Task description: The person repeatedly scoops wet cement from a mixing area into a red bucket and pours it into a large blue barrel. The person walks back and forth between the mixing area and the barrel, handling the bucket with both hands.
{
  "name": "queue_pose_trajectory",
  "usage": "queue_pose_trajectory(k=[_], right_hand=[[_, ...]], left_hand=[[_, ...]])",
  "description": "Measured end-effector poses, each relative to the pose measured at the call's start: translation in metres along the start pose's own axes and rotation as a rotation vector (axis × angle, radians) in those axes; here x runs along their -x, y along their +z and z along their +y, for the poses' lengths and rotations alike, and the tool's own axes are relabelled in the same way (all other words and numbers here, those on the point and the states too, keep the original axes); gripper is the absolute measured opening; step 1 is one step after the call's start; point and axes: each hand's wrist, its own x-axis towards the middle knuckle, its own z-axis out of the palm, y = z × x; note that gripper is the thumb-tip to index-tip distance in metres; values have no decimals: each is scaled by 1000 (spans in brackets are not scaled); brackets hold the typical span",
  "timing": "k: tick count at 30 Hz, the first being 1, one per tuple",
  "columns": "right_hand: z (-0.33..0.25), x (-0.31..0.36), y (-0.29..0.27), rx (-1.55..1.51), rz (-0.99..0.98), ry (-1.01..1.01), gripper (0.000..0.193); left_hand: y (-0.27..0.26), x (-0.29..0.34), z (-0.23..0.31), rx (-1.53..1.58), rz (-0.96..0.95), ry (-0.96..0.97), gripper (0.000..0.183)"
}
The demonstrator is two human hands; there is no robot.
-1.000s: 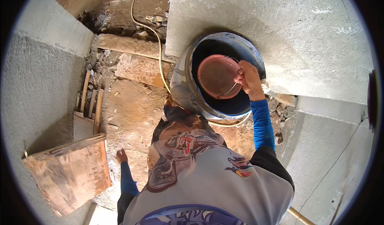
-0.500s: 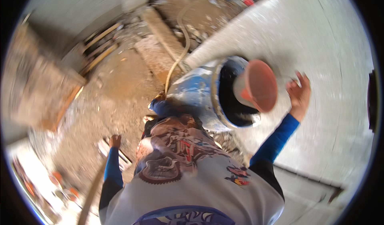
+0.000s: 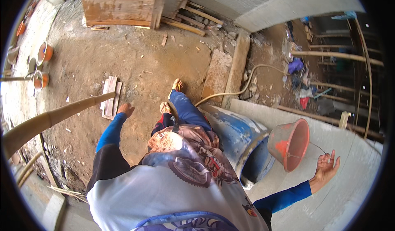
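Observation:
My right hand is at the right, its fingers hooked round the thin wire handle of an orange bucket smeared with grey. The bucket tilts on its side, its mouth toward that hand, beside the rim of a blue drum. The drum is worn and spattered, with dark inside its open top. Away to the left, my left hand is held out low with its fingers stretched, empty. Nearest to it are a bamboo pole and a small stack of boards on the ground.
A pale hose curves from behind the drum toward rubble. Smooth concrete lies under the bucket. Several orange buckets stand at the far left. A large wooden panel and loose timbers are at the back; bamboo poles cross the far right.
My view has swung round to the right. The bucket, over the drum's mouth before, is now to the drum's right, with my right hand on its handle. The left hand stays empty.

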Motion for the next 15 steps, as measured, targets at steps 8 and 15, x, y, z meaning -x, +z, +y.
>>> queue_pose_trajectory(k=[8,15], right_hand=[[90,-45,159,84,-486,154,48],[245,-36,361,59,-511,415,43]], left_hand=[[-64,-38,7,192,201,-20,46],[-155,-27,-31,362,409,-205,36]])
